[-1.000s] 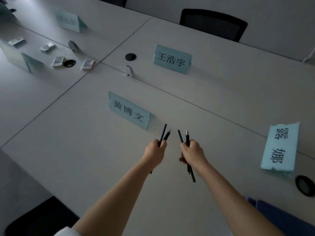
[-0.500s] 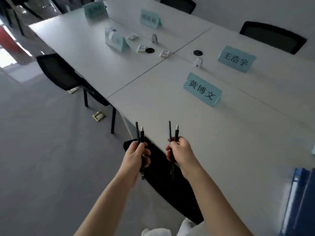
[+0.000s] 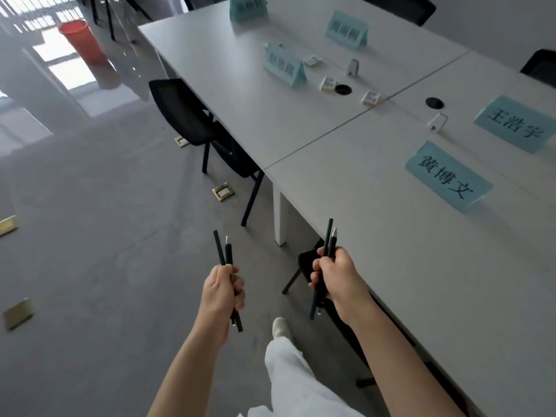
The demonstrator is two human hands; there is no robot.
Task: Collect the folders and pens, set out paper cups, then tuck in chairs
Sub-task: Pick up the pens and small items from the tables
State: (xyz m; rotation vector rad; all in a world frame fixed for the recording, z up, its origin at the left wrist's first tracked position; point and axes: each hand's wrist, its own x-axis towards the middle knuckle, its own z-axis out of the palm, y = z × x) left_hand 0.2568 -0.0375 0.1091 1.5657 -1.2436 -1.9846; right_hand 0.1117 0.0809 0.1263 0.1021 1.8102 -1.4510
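My left hand (image 3: pixel 222 288) grips two dark pens (image 3: pixel 224 251), their tips pointing up, out over the grey floor. My right hand (image 3: pixel 334 279) holds two more dark pens (image 3: pixel 329 239) upright beside the near edge of the long white table (image 3: pixel 391 251). A black chair (image 3: pixel 186 115) stands pulled out from the table's left side. Another black chair (image 3: pixel 307 261) shows partly under the table edge behind my right hand. No folders or paper cups are in view.
Teal name cards (image 3: pixel 445 176) stand along the table, with small packets (image 3: pixel 370 97) and round cable holes (image 3: pixel 434 102) near the middle seam. A red bucket (image 3: pixel 81 37) stands far left. Brass floor boxes (image 3: pixel 223 191) dot the floor. My white-trousered leg and shoe (image 3: pixel 281 328) are below.
The view has swung left and away from the table. Both hands, still holding their pens, have come off the tabletop and now hang beside its edge over the floor.
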